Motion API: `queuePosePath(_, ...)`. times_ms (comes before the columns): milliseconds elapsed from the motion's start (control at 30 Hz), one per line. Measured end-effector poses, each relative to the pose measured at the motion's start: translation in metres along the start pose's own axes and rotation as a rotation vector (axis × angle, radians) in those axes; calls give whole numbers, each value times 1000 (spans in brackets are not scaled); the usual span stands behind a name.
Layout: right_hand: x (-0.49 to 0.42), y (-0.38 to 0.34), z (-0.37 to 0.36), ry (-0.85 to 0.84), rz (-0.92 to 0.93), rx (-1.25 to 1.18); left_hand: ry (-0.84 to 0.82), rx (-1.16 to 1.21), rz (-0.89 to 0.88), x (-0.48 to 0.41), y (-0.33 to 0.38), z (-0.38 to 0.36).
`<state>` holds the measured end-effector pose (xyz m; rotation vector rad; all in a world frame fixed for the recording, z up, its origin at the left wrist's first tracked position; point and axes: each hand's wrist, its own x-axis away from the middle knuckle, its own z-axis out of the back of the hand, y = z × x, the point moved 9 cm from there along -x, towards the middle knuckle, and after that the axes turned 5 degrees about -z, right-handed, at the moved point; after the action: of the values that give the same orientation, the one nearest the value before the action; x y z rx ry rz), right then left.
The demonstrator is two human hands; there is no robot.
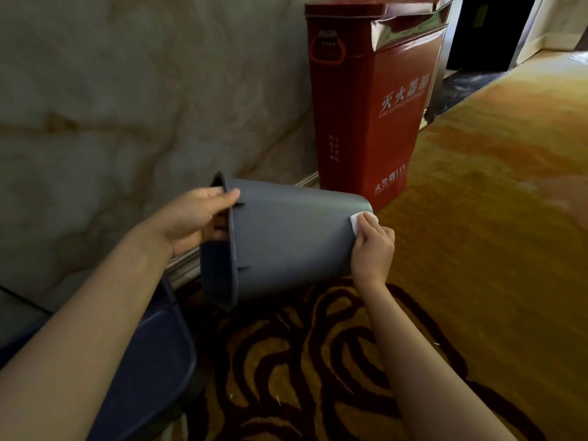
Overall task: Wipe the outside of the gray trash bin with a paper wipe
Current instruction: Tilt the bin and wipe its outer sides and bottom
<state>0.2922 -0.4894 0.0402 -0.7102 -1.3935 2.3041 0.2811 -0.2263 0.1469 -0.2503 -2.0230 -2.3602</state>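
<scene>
The gray trash bin (pixel 286 237) is held on its side above the carpet, its open mouth facing left and its base pointing right. My left hand (pixel 194 219) grips the rim, thumb on the outer wall and fingers inside the mouth. My right hand (pixel 372 249) is at the base end and presses a small white paper wipe (pixel 358 218) against the bin's bottom edge. Most of the wipe is hidden under my fingers.
A tall red fire extinguisher box (pixel 372 100) stands against the marble wall (pixel 127 90) just behind the bin. A patterned gold and dark carpet (pixel 477 218) covers the floor. A dark blue object (pixel 152 361) sits low at the left under my left forearm.
</scene>
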Motion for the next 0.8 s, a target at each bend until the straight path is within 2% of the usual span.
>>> queuePosePath(100,-2,4,-4,-31,-87,-19,32,21,-43,4,-7,-2)
queuePosePath(167,5,-3,-7,-77,-42,-5,135,50,-72,1,-7,7)
queuePosePath(267,34,-34,-15,-174,118,-40,240,96,-77,-4,-8,18)
queuePosePath(533,131,-136,-39,-337,597,-155,370,128,-93,-8,-6,25)
queuePosePath(700,129,-130,-33,-277,697,-149,349,72,-99,-6,-2,20)
queuePosePath(733,121,-122,-32,-259,679,-135,345,53,-101,-6,-2,19)
queuePosePath(800,96,-95,-27,-206,528,-133,348,37,-101,-7,0,17)
